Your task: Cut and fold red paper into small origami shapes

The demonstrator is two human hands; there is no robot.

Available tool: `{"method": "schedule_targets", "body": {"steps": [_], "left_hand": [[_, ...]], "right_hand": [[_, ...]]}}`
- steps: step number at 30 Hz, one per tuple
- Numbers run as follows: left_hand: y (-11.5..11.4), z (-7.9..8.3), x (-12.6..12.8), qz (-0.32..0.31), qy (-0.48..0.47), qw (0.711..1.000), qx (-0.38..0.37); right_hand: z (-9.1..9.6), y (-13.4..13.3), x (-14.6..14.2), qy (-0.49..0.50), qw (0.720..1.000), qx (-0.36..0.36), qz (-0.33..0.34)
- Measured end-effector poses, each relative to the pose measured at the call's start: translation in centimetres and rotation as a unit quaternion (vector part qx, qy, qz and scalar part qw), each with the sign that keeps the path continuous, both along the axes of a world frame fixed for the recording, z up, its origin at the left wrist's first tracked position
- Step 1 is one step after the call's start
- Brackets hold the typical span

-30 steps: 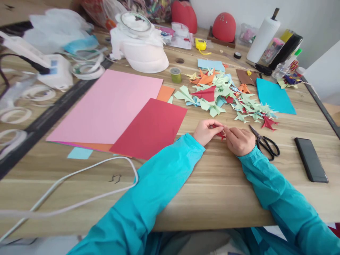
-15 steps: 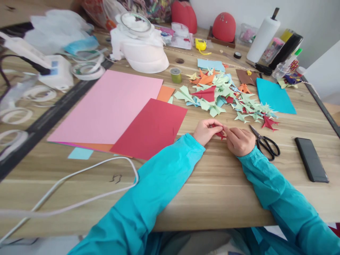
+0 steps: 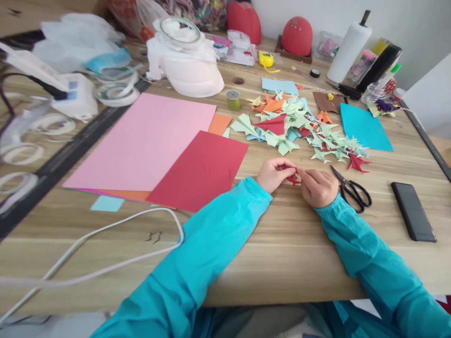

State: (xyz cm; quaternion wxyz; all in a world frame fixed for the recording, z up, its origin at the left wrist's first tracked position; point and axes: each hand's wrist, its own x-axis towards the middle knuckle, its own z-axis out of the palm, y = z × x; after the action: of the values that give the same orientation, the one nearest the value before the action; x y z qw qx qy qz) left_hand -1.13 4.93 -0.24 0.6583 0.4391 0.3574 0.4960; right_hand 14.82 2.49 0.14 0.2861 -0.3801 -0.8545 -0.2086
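Observation:
Between my two hands is a small folded red paper piece (image 3: 293,180), partly hidden by the fingers. My left hand (image 3: 275,174) is closed on it, thumb and fingers pinched together. The fingertips of my right hand (image 3: 319,187) pinch at the same piece from the other side. Just right of that hand lie black-handled scissors (image 3: 352,188), their blades pointing away from me. Beyond the hands spreads a heap of folded paper planes (image 3: 282,124), mostly pale green, with some red, orange and blue. One red folded plane (image 3: 358,163) rests at the heap's near right edge.
Pink paper (image 3: 148,141) and red paper (image 3: 200,171) lie to the left. A white cable (image 3: 105,225) loops across the front left. A phone (image 3: 413,211) is at right, with blue paper (image 3: 365,127) behind it. A thread spool (image 3: 233,100) stands near the heap.
Both hands stay in nearly the same place. The red folded piece between the fingers looks slightly shifted; everything else lies as before.

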Motion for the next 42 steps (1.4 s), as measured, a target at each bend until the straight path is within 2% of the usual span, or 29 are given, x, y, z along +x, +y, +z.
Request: {"method": "schedule_targets", "body": {"steps": [8, 13, 16, 19, 22, 26, 31, 39, 42], "left_hand": [[-0.1, 0.1, -0.1, -0.001, 0.017, 1.0, 0.011], [-0.1, 0.3, -0.1, -0.014, 0.005, 1.0, -0.002], [-0.2, 0.4, -0.1, -0.02, 0.003, 1.0, -0.012], [-0.3, 0.6, -0.1, -0.027, 0.012, 1.0, -0.009], [-0.3, 0.8, -0.1, -0.027, 0.027, 0.999, 0.001], [-0.2, 0.5, -0.1, -0.027, 0.04, 0.999, 0.013], [-0.1, -0.1, -0.1, -0.027, 0.043, 0.999, 0.013], [0.2, -0.7, 0.3, -0.033, 0.045, 0.998, 0.023], [0.2, -0.8, 0.3, -0.033, 0.054, 0.997, 0.033]], "right_hand": [[-0.1, 0.0, 0.2, 0.002, 1.0, 0.008, 0.007], [-0.3, -0.1, -0.1, 0.073, 0.996, -0.059, -0.007], [-0.4, -0.1, -0.5, 0.191, 0.973, -0.125, -0.034], [-0.3, 0.1, -0.7, 0.279, 0.938, -0.206, -0.017], [-0.4, 0.5, -0.6, 0.295, 0.921, -0.255, 0.024], [-0.9, 0.9, -0.2, 0.315, 0.907, -0.279, 0.022], [-1.0, 0.9, -0.3, 0.318, 0.907, -0.274, 0.014], [-0.3, 0.8, -0.5, 0.284, 0.94, -0.184, 0.045], [-0.2, 0.7, -0.5, 0.279, 0.945, -0.168, 0.038]]}}
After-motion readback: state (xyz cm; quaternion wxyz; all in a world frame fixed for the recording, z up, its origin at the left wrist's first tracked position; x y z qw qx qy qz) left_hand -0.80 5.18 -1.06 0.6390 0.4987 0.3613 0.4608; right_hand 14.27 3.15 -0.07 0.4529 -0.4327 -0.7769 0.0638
